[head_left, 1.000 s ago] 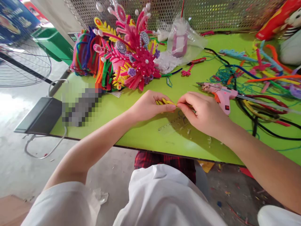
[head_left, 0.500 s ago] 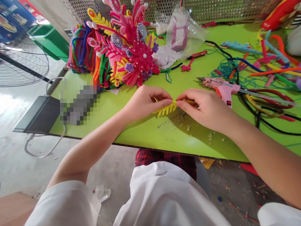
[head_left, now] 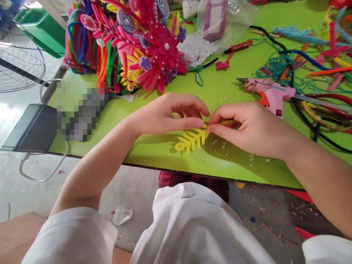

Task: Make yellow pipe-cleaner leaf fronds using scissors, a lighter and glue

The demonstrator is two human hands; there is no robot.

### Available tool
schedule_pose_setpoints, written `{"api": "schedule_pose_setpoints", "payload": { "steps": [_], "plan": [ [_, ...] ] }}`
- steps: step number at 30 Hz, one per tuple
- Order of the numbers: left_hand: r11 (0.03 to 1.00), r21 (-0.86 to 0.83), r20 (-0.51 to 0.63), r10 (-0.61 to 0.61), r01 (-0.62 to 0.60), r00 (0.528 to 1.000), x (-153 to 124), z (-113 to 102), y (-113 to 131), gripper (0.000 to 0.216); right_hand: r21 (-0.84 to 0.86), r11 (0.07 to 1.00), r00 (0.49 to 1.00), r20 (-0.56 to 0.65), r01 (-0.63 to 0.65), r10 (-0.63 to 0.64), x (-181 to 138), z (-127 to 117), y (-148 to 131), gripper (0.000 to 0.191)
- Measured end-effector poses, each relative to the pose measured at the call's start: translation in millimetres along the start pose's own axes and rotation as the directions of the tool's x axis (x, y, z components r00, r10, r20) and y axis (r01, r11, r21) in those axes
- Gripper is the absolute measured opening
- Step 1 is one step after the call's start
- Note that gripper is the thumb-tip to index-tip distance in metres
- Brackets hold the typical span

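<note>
A yellow pipe-cleaner leaf [head_left: 192, 140] with several paired loops along its stem points left, just above the green table. My right hand [head_left: 244, 126] pinches its stem between thumb and fingers, and more yellow stem shows behind those fingers. Nothing is gripped by my left hand [head_left: 170, 113]; its thumb and fingers are apart, right above the leaf, and the thumb tip is close to the stem. Whether that thumb touches the leaf I cannot tell. Beyond my right hand lies a pink glue gun [head_left: 271, 93] with a glue stick in its back.
A pink pipe-cleaner flower arrangement [head_left: 167, 47] with pearls stands behind my hands, beside bundles of coloured pipe cleaners [head_left: 82, 44]. A clear plastic bag [head_left: 233, 25] sits at the back. Tangled teal thread [head_left: 272, 69] and a black cable lie to the right. Glue scraps dot the table [head_left: 154, 154].
My left hand has let go of the yellow leaf and opened slightly to the left. More of the leaf shows now, still in my right hand. The view has shifted a little.
</note>
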State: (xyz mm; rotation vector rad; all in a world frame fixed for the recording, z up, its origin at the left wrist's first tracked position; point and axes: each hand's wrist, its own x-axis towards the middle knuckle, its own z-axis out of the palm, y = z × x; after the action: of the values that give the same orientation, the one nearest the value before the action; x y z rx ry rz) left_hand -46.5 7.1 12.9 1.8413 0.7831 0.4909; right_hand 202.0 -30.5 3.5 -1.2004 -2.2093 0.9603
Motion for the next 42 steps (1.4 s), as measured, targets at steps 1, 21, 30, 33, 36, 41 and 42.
{"api": "schedule_pose_setpoints", "payload": {
  "steps": [1,21,30,33,36,41,42],
  "plan": [
    [0.999,-0.041,-0.013,-0.026,0.025,1.000,-0.7,1.3,0.1,0.035,0.022,0.999,0.999,-0.021,-0.024,0.025,0.1,0.1,2.6,0.022],
    [0.991,-0.117,-0.210,-0.091,0.067,0.973,2.2,23.4,1.8,0.017,0.033,0.995,0.991,-0.093,-0.091,0.093,1.9,1.9,6.9,0.024],
    [0.931,-0.362,-0.261,-0.151,0.049,0.953,5.1,26.4,-5.7,0.034,0.307,0.951,0.903,-0.400,-0.028,0.155,7.5,1.8,-3.1,0.018],
    [0.937,-0.349,-0.412,-0.138,-0.016,0.901,9.5,39.0,-8.9,0.032,0.282,0.958,0.891,-0.422,-0.046,0.167,6.9,7.9,-4.2,0.020],
    [0.959,-0.283,-0.508,-0.140,-0.011,0.850,11.2,47.2,-8.5,0.026,0.255,0.964,0.917,-0.360,-0.081,0.173,5.9,13.8,-4.7,0.027],
    [0.956,-0.290,-0.483,-0.111,-0.039,0.868,9.4,46.7,-4.4,0.022,0.318,0.946,0.934,-0.316,-0.064,0.169,6.4,17.4,-3.9,0.022],
    [0.954,-0.296,-0.467,-0.104,-0.045,0.878,9.2,46.3,-3.6,0.022,0.336,0.941,0.932,-0.324,-0.046,0.161,6.6,17.5,-4.1,0.020]
  ]
}}
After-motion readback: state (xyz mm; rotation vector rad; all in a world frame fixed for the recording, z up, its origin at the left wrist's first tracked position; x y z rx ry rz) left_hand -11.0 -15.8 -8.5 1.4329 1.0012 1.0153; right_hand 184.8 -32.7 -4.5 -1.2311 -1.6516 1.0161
